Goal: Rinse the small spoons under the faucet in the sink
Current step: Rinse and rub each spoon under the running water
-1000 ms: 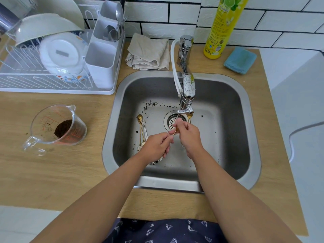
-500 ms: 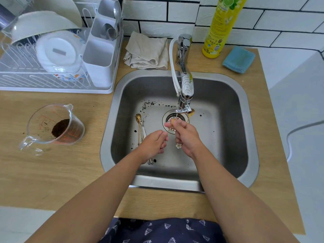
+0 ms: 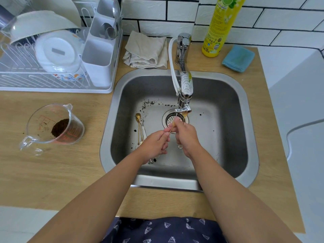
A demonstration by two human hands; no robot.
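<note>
Both hands meet over the middle of the steel sink (image 3: 112,120), just below the faucet (image 3: 184,95) spout and in front of the round drain strainer (image 3: 169,119). The right hand (image 3: 185,135) has its fingers curled round a thin gold spoon (image 3: 172,127), whose slim stem slants out between the two hands with its upper end toward the spout (the bowl end is too small and blurred to make out clearly). The left hand (image 3: 156,144) sits just beside it, fingertips pinching the lower part of the same stem, so the spoon is held from both sides. More small spoons (image 3: 140,128) lie together on the sink floor to the left of the hands, well apart from the drain, with dark grounds scattered around them. On the wooden desk (image 3: 52,172) left of the sink stands a clear measuring cup (image 3: 56,127) holding dark grounds, and a white dish rack (image 3: 52,55) sits behind it.
</note>
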